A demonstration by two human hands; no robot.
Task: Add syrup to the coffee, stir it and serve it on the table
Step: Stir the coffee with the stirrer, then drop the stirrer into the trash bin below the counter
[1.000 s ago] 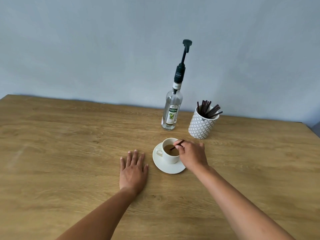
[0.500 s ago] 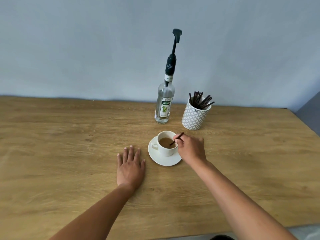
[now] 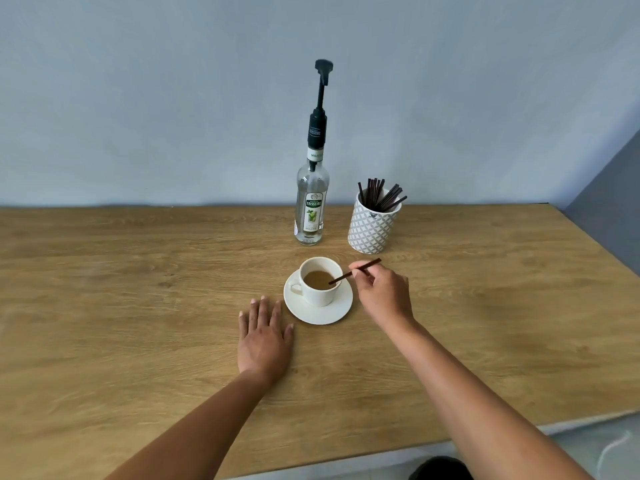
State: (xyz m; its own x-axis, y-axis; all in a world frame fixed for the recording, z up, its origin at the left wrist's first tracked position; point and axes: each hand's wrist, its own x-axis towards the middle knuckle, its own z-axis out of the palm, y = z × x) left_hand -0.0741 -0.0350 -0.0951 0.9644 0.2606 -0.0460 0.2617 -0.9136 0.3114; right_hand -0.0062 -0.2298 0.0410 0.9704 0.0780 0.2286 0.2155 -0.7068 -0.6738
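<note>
We are in the stirring part, we think; serving comes next. Our hands rest low on the counter (image 3: 121, 306). The syrup bottle (image 3: 311, 206) stands far past our right hand (image 3: 382, 292). The cup (image 3: 320, 280) of coffee sits between our hands. Our left hand (image 3: 265, 336) lies flat and open, holding nothing. Our right hand pinches the stir stick (image 3: 355, 271), its tip in the coffee.
</note>
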